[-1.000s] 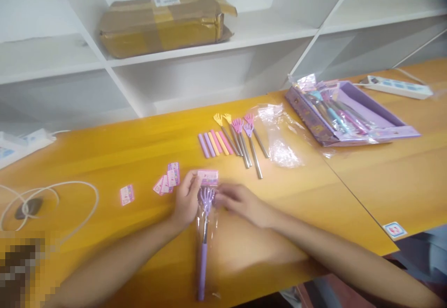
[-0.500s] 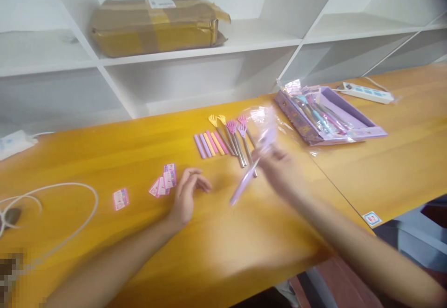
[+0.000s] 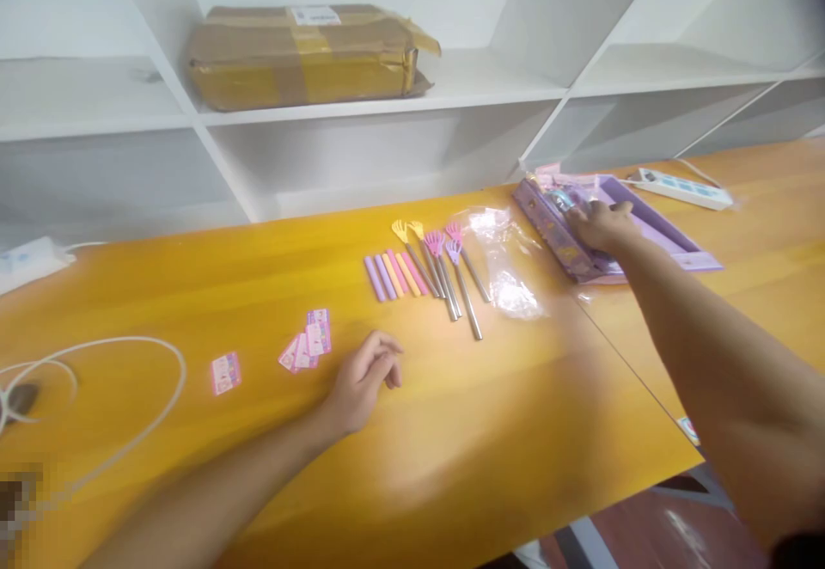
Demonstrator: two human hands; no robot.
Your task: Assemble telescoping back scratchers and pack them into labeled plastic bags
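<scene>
My left hand (image 3: pixel 369 380) rests over the table with its fingers loosely bent and apart, holding nothing. Just left of it lie several pink printed cards (image 3: pixel 306 344), overlapping, with a single card (image 3: pixel 225 372) farther left. My right hand (image 3: pixel 602 223) reaches into the purple display box (image 3: pixel 667 223), over clear-wrapped items (image 3: pixel 559 199); its fingertips are hidden, so I cannot tell whether it grips one. Between the hands lie several metal back scratcher rods (image 3: pixel 467 298) with yellow, pink and purple hand-shaped heads. Beside them is a row of coloured handle tubes (image 3: pixel 394 274).
Crumpled clear plastic wrap (image 3: pixel 509 264) lies left of the box. A white power strip (image 3: pixel 683 189) sits behind it on the right. On the left a white cable (image 3: pixel 180 371) loops across the table. A taped brown parcel (image 3: pixel 309 58) lies on the white shelf (image 3: pixel 380 103).
My right hand has moved right and away from me into the box; the purple item it held over the table is no longer visible in it. My left hand has barely moved.
</scene>
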